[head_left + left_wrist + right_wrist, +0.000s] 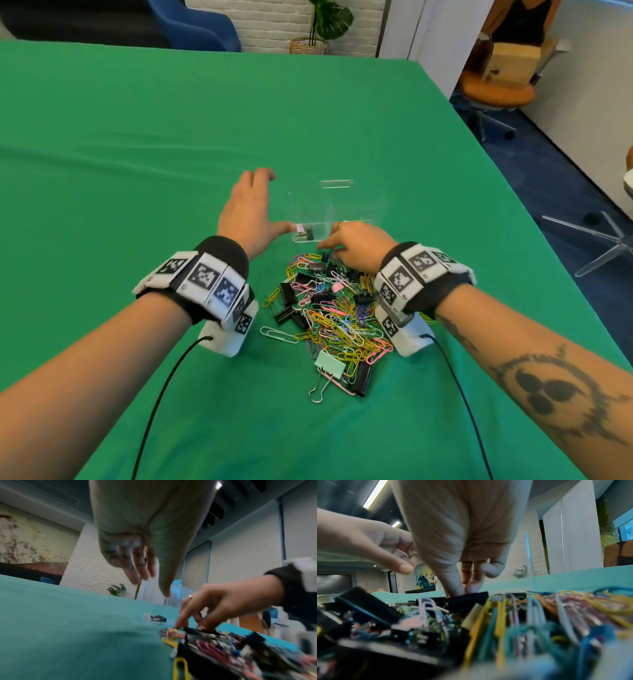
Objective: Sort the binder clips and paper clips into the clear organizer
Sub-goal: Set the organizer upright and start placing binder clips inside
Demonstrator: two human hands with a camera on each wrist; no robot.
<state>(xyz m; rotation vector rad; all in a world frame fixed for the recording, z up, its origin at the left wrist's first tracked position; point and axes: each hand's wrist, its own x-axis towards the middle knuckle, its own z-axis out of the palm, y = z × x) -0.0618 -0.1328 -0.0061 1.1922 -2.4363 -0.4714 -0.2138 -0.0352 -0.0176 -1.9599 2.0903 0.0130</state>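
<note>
A clear organizer [342,209] stands on the green cloth, with a pink and a black binder clip [304,232] in its front left compartment. My left hand [270,205] is open beside its left wall, the thumb touching the front corner. A mixed pile of coloured paper clips and black binder clips [329,308] lies just in front of the organizer. My right hand [329,251] reaches down into the pile's far edge. In the right wrist view its thumb and forefinger [453,586] pinch a black binder clip [469,599] still lying among the others.
A large mint binder clip [330,365] lies at the pile's near edge. The table's right edge [513,192] drops to a floor with chairs [496,89]. Black cables [161,401] trail from both wrist units toward me.
</note>
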